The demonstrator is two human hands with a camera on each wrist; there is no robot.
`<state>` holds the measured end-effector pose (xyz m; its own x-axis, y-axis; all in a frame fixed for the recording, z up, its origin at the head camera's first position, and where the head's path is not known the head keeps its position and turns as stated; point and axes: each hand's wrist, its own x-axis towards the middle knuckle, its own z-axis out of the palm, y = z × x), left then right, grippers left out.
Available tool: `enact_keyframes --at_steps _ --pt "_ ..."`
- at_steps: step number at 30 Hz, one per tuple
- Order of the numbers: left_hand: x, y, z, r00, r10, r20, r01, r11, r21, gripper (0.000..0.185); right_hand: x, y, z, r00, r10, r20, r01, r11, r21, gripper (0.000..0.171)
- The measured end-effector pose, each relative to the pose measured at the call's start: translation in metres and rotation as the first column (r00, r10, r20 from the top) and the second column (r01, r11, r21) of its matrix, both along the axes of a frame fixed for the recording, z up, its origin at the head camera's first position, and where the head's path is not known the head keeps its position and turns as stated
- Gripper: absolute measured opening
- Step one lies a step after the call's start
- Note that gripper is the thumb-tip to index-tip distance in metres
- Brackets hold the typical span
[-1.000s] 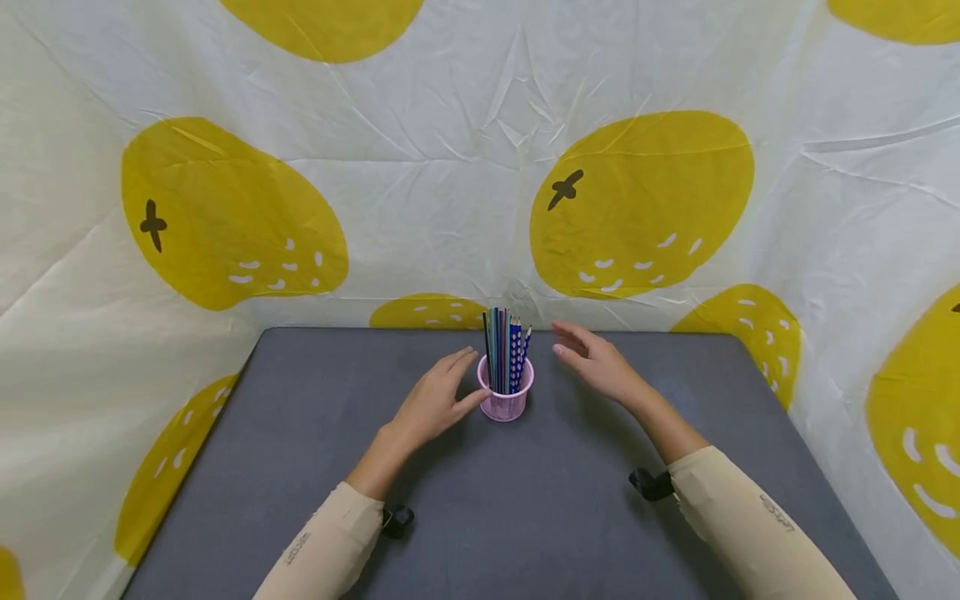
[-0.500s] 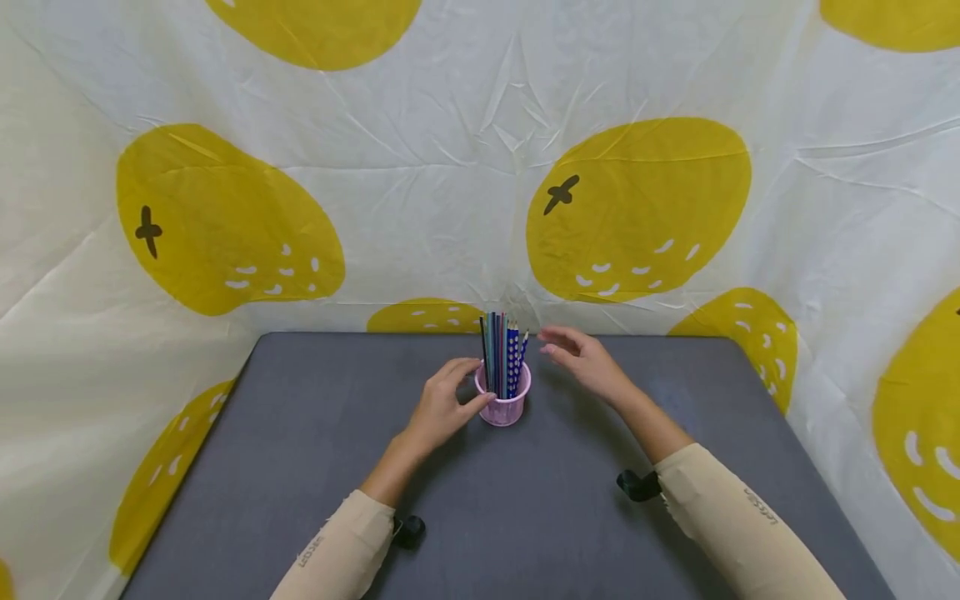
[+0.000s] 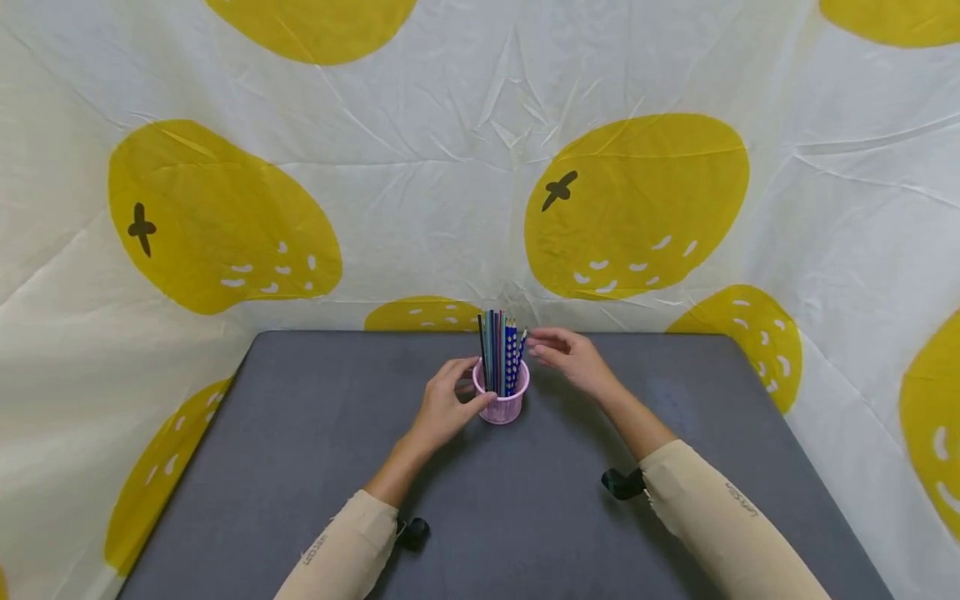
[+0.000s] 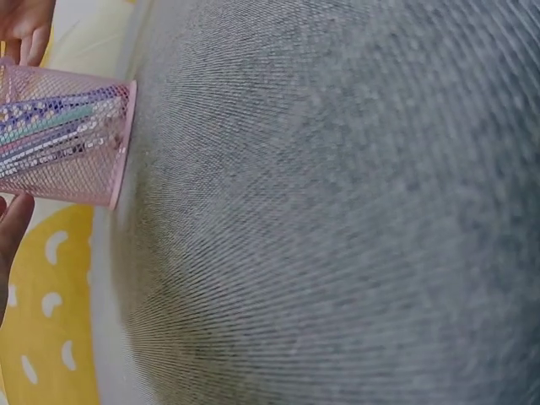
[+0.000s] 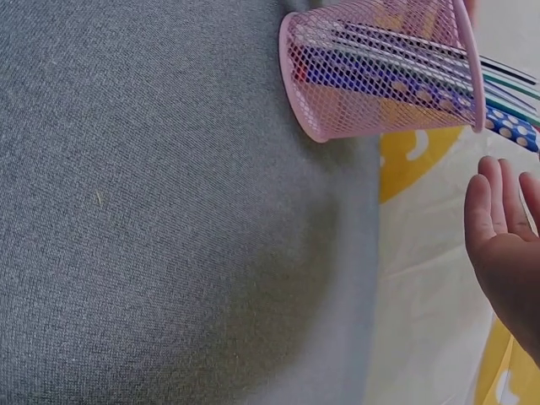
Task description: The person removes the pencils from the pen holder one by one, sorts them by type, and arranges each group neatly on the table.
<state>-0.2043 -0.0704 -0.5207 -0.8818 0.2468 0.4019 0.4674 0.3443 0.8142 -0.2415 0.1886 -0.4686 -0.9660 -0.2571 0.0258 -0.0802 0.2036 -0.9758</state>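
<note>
A pink mesh pencil cup [image 3: 501, 412] stands upright on the dark grey table. It holds a bundle of striped and dark pencils [image 3: 492, 354] and several blue dotted pencils [image 3: 512, 358], one of them leaning right. My left hand [image 3: 442, 402] holds the cup from the left, thumb at the front of the rim and fingers round its left side. My right hand [image 3: 573, 360] is just right of the pencils, fingertips right at the top of the leaning blue pencil. In the right wrist view its visible fingers [image 5: 498, 202] are extended, and the fingertips nearest the pencil are cut off by the frame.
The dark grey table [image 3: 337, 433] reaches back to a white cloth [image 3: 427, 225] printed with yellow fruit, which also hangs at both sides. The cup stands near the table's back edge. Black wrist cameras are strapped at both sleeves.
My left hand has moved in from beside the cup to hold its rim. My right hand has come left, from apart to right beside the leaning blue pencil.
</note>
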Motion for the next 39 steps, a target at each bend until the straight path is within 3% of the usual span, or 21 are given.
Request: enact_keyframes --at_steps 4,11,21,27,39 --pt "0.001 -0.001 0.003 0.999 0.004 0.042 -0.003 1.000 -0.020 0.063 -0.003 -0.007 -0.001 1.000 -0.026 0.004 0.026 1.000 0.007 0.039" --pt "0.000 -0.001 0.005 0.999 -0.007 0.047 0.008 1.000 -0.031 0.061 -0.008 -0.019 -0.003 0.999 -0.044 -0.033 0.046 0.995 0.085 0.036" --pt "-0.002 -0.001 0.004 0.999 -0.015 0.050 0.016 0.999 -0.032 0.061 -0.012 -0.025 -0.009 0.995 -0.072 -0.063 0.074 0.996 0.039 0.030" --pt "-0.001 -0.001 0.002 0.998 -0.018 0.059 0.020 0.999 -0.028 0.062 -0.011 -0.025 -0.009 0.993 -0.094 -0.074 0.099 0.993 0.071 0.028" --pt "0.001 -0.001 0.006 0.996 -0.019 0.087 0.023 0.999 -0.043 0.061 -0.011 -0.018 0.007 0.989 -0.130 -0.071 0.133 0.990 0.038 0.028"
